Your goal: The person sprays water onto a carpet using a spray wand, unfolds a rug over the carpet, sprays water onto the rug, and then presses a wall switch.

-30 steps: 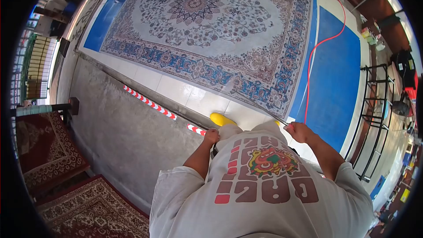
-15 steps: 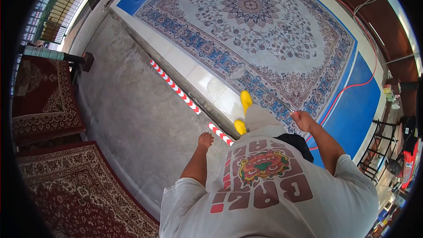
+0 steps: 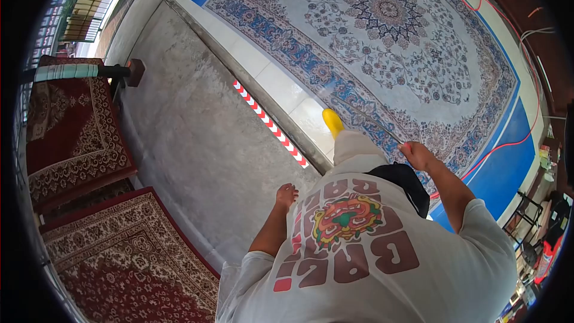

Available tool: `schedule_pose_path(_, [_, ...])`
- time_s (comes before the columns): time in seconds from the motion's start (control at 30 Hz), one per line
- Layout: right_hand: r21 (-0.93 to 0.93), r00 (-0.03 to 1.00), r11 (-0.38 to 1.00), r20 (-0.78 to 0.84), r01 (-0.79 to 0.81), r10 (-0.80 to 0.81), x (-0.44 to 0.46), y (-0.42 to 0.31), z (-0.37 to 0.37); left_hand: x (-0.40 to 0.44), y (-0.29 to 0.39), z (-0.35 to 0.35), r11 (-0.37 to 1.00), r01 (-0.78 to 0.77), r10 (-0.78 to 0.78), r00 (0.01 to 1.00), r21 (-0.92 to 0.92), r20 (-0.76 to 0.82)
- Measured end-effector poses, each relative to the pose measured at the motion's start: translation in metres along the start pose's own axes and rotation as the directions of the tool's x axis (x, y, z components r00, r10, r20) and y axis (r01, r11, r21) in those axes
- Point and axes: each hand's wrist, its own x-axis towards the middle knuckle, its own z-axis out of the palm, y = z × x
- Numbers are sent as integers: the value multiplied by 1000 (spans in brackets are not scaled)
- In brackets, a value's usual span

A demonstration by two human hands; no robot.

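My right hand (image 3: 420, 155) is closed around the near end of a thin metal spray wand (image 3: 372, 120). The wand reaches forward and left over the border of a large patterned rug (image 3: 388, 54), and a pale blur of spray shows at its tip. The rug is cream, blue and brown with a round medallion. My left hand (image 3: 287, 194) hangs empty above the grey concrete floor (image 3: 179, 119), its fingers loosely curled and a little apart. One yellow boot (image 3: 332, 122) shows at the rug's edge.
A red hose (image 3: 508, 142) curves along the right side over blue flooring (image 3: 514, 155). A concrete ledge with red-and-white chevron tape (image 3: 269, 124) borders the white tiles (image 3: 257, 63). Dark red rugs (image 3: 128, 251) hang at left near a padded bar (image 3: 72, 72).
The view has shifted, so the rug sits further right. The wand's tip has swung somewhat toward the rug's near edge. One yellow boot has gone from sight.
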Motion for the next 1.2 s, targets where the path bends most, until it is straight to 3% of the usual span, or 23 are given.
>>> schedule_pose_path(0.03, [9, 1000, 1000, -1, -6, 6, 16, -14, -8, 2, 32, -4, 989, 50, -50, 999, -136, 2])
schedule_pose_path(0.1, [-21, 998, 998, 35, -58, 59, 42, -40, -24, 10, 93, -17, 989, 18, -16, 1000, -149, 11])
schedule_pose_path(0.17, [-48, 999, 998, 25, -28, 29, 67, -56, -33, 13, 130, -22, 982, -7, 9, 1000, -189, 11])
schedule_pose_path(0.23, [-83, 994, 995, -87, 60, -68, 91, -85, -44, 26, 176, -33, 972, -59, 58, 998, -227, -12])
schedule_pose_path(0.27, [-91, 999, 995, -34, 37, -40, 101, -101, -54, 30, 196, -37, 967, -60, 66, 998, -246, 14])
schedule_pose_path(0.4, [-40, 999, 999, 11, -33, 33, 142, -161, -72, 74, 239, -59, 969, -88, 98, 995, -230, 29])
schedule_pose_path(0.5, [-70, 1000, 997, -25, -15, 13, 181, -198, -71, 110, 269, -88, 946, -57, 85, 994, -319, 74])
schedule_pose_path(0.6, [-132, 999, 990, 5, -49, 50, 221, -249, -74, 164, 289, -127, 991, 2, 9, 997, -133, 76])
schedule_pose_path(0.73, [-167, 998, 984, 6, -56, 57, 262, -316, -79, 215, 332, -205, 977, 90, -84, 996, -191, 38])
schedule_pose_path(0.83, [-222, 998, 975, -55, 4, -17, 309, -376, -92, 242, 387, -272, 994, 39, -38, 999, -100, 6])
schedule_pose_path(0.9, [-219, 998, 973, -15, -69, 67, 326, -415, -105, 259, 421, -316, 992, -2, -2, 1000, -122, -29])
schedule_pose_path(0.97, [-217, 1000, 976, -1, -25, 26, 352, -447, -116, 275, 459, -357, 989, -88, 80, 994, -119, -73])
schedule_pose_path(1.2, [-126, 999, 991, -11, -43, 42, 462, -549, -140, 335, 562, -424, 992, -60, 47, 992, -114, -117])
